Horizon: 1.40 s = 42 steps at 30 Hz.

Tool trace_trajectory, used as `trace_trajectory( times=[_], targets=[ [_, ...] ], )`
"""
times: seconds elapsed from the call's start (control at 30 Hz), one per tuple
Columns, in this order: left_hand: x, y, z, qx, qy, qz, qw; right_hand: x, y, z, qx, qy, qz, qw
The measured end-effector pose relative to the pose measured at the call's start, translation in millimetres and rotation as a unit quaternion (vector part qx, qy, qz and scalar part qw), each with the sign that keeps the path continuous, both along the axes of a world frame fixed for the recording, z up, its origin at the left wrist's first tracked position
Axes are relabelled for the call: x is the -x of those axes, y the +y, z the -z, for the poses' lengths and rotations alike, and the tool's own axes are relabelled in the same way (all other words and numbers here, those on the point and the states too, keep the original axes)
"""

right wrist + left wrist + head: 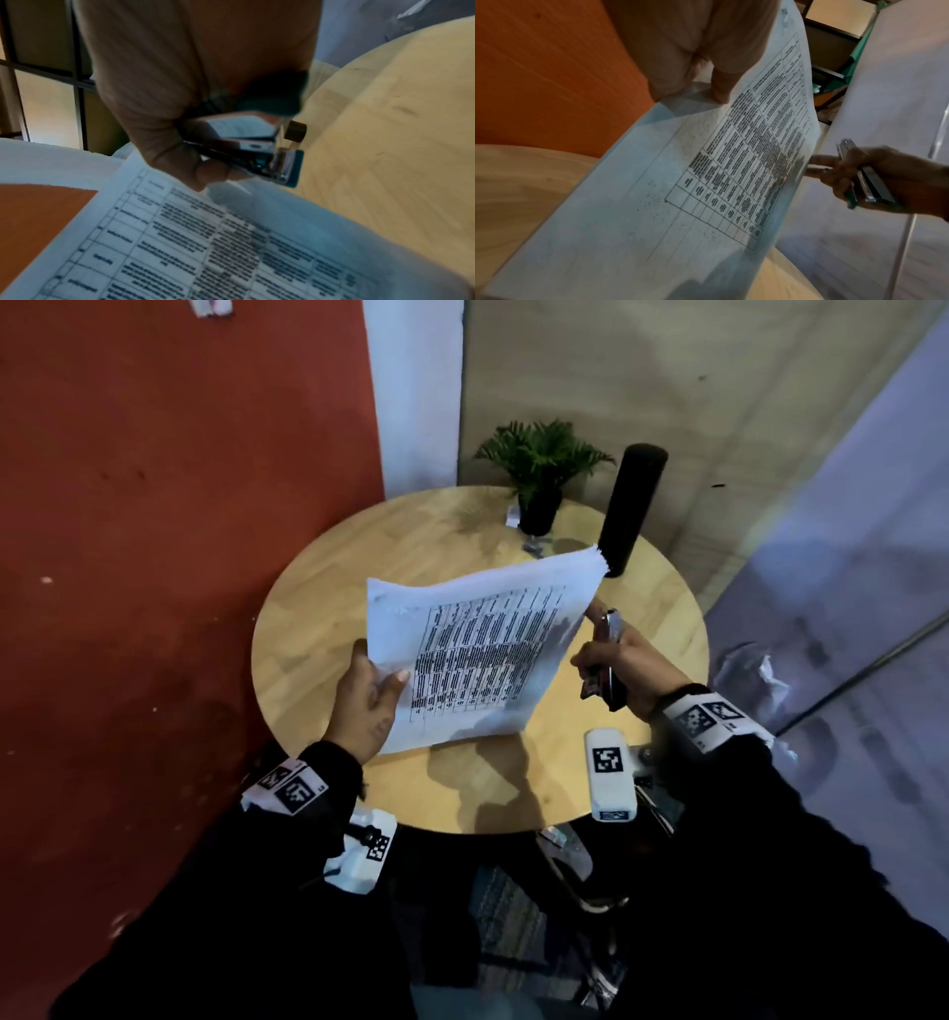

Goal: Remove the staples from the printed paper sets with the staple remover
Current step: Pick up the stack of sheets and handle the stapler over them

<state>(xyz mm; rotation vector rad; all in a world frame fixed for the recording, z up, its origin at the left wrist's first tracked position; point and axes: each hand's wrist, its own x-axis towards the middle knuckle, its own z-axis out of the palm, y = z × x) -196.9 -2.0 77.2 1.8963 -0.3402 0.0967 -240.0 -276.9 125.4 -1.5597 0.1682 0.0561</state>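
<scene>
A set of printed sheets (477, 654) with a dense table on the top page is held tilted above the round wooden table (308, 618). My left hand (367, 695) pinches its near left edge, thumb on top (718, 87). My right hand (611, 660) grips a small metal stapler-like tool (608, 654) with a green part, and its outstretched fingers (818, 162) touch the paper's right edge. Up close the tool (246, 146) shows chrome plates in my fist, just above the sheets (231, 243). No staple is visible.
A small potted green plant (539, 474) stands at the table's far edge, with a tall black cylinder (629, 510) to its right. A red wall is to the left and a pale wall to the right. A chair frame (580, 870) stands below the table.
</scene>
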Motion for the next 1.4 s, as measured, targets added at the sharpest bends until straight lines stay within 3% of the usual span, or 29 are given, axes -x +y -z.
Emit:
trace_trajectory(
  times=[0.1, 0.2, 0.4, 0.57, 0.67, 0.77, 0.97, 1.17, 1.27, 1.33, 1.4],
  targets=[
    [2, -2, 3, -0.022, -0.010, 0.013, 1.000, -5, 6, -11, -0.033, -0.030, 0.055, 0.997],
    [5, -7, 3, -0.029, -0.015, 0.015, 0.999, -11, 5, -12, -0.062, -0.006, 0.092, 0.994],
    [-2, -3, 11, 0.060, 0.069, 0.031, 0.995, -6, 15, -1, -0.054, -0.042, 0.208, 0.976],
    [5, -14, -15, 0.130, 0.002, 0.016, 0.991, 15, 35, 14, -0.051, -0.065, 0.284, 0.955],
    [3, -16, -36, 0.131, -0.086, -0.039, 0.987, 16, 36, 15, -0.056, -0.072, 0.296, 0.951],
    [-1, -13, -44, 0.138, -0.098, -0.066, 0.983, 15, 35, 15, -0.056, -0.072, 0.299, 0.950],
    [3, 1, -46, 0.037, -0.170, -0.067, 0.983, 17, 34, 14, -0.045, -0.058, 0.298, 0.952],
    [-1, 3, -49, 0.064, -0.131, -0.068, 0.987, 20, 34, 13, -0.028, -0.061, 0.299, 0.952],
    [-2, 2, -51, 0.060, -0.122, -0.048, 0.990, 22, 30, 11, 0.011, -0.094, 0.373, 0.923],
    [-2, 3, -52, 0.059, -0.120, -0.039, 0.990, 25, 32, -3, 0.121, -0.188, 0.404, 0.887],
    [-2, 5, -53, 0.061, -0.115, -0.032, 0.991, 24, 46, -21, 0.238, -0.306, 0.321, 0.864]
  ],
)
